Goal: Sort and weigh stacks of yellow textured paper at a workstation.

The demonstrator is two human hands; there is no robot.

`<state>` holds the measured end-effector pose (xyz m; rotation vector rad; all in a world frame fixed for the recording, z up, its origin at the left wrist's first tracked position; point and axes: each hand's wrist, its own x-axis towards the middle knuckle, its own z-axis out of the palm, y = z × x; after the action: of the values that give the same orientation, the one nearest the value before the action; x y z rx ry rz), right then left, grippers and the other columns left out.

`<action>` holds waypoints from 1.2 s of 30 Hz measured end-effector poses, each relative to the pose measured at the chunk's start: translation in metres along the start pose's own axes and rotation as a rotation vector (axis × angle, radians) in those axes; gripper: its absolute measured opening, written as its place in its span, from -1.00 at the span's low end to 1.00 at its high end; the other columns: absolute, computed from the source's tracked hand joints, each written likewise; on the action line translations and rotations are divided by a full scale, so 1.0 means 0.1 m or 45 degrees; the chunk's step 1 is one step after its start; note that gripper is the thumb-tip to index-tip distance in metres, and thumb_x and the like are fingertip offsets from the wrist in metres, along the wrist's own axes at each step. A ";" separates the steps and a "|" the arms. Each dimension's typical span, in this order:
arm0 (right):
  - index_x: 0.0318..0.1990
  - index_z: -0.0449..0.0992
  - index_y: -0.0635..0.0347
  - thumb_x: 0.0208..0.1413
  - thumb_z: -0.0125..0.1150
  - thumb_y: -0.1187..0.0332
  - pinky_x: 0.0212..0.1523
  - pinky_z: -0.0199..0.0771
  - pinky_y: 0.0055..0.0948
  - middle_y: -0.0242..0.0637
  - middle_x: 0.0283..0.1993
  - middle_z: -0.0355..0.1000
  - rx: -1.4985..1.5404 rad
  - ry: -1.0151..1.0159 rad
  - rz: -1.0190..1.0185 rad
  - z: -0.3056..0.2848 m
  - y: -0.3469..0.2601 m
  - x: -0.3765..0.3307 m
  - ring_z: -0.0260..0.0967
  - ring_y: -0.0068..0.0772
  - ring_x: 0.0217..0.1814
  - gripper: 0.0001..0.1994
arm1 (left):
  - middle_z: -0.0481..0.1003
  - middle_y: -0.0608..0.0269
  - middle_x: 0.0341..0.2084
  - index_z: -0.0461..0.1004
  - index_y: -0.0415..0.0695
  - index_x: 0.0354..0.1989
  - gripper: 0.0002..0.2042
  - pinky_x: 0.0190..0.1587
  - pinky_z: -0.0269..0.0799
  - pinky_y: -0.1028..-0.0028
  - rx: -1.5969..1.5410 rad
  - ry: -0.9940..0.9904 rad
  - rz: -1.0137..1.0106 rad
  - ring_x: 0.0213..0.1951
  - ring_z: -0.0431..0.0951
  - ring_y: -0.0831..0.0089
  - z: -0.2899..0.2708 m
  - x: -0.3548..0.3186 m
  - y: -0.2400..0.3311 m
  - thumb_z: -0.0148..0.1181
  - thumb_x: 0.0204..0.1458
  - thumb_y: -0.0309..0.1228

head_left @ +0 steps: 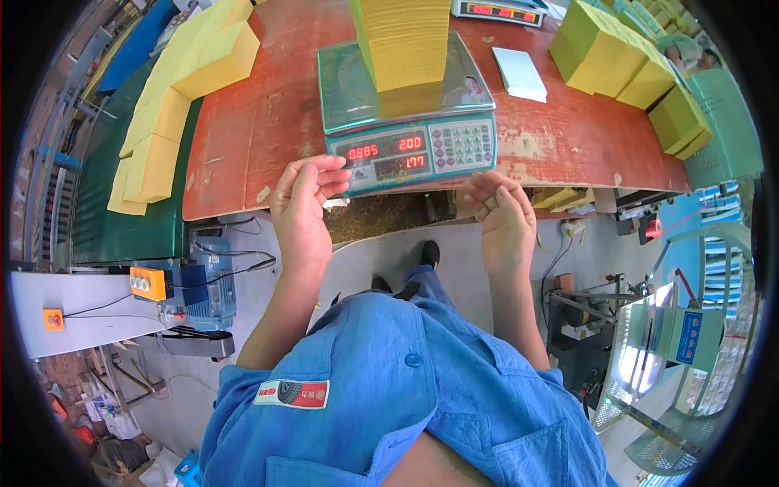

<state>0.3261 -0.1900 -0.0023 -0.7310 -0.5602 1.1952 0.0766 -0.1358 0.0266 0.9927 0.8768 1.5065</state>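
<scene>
Both our hands hang empty before the scale (pixel 410 122); our left hand (pixel 302 207) and right hand (pixel 503 215) curl loosely open; a tall yellow paper stack (pixel 403 40) stands on its pan.

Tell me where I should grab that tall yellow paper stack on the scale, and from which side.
Probably grip the yellow paper stack low down, near where it meets the scale, one palm on its left face and one on its right. It stands tall, upright and narrow, so a squeeze up high would likely fan the sheets. Both the left hand and the right hand are empty, just in front of the scale.
</scene>
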 end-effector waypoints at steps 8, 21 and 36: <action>-0.04 0.49 0.35 0.29 -0.04 0.46 0.04 0.48 -0.35 -0.09 -0.03 0.52 0.017 -0.032 -0.011 0.03 0.04 -0.08 0.49 -0.27 0.02 -0.78 | 0.58 0.01 -0.22 0.50 -0.27 -0.18 -0.77 -0.13 0.49 0.40 0.041 0.017 0.015 -0.21 0.59 0.33 -0.12 -0.08 0.04 -0.04 0.27 -0.38; -0.09 0.50 0.34 0.29 -0.06 0.47 0.00 0.48 -0.37 -0.16 -0.11 0.51 -0.007 0.039 0.114 -0.06 0.01 0.36 0.49 -0.35 -0.07 -0.80 | 0.58 0.05 -0.24 0.49 -0.26 -0.20 -0.77 -0.15 0.48 0.42 0.078 0.004 -0.075 -0.23 0.59 0.36 0.33 0.22 -0.27 -0.05 0.27 -0.37; -0.10 0.49 0.36 0.27 -0.02 0.44 0.02 0.49 -0.29 -0.14 -0.11 0.51 0.002 0.188 0.061 -1.02 -0.63 1.30 0.49 -0.29 -0.06 -0.80 | 0.53 0.20 -0.33 0.52 -0.25 -0.25 -0.89 -0.19 0.44 0.47 0.788 -1.037 0.193 -0.26 0.54 0.47 2.78 1.37 -0.82 0.13 0.12 -0.50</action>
<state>0.4758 -0.0985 -0.0195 -0.8276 -0.4209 1.1746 0.3547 0.0166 0.0753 1.9728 0.6652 0.7889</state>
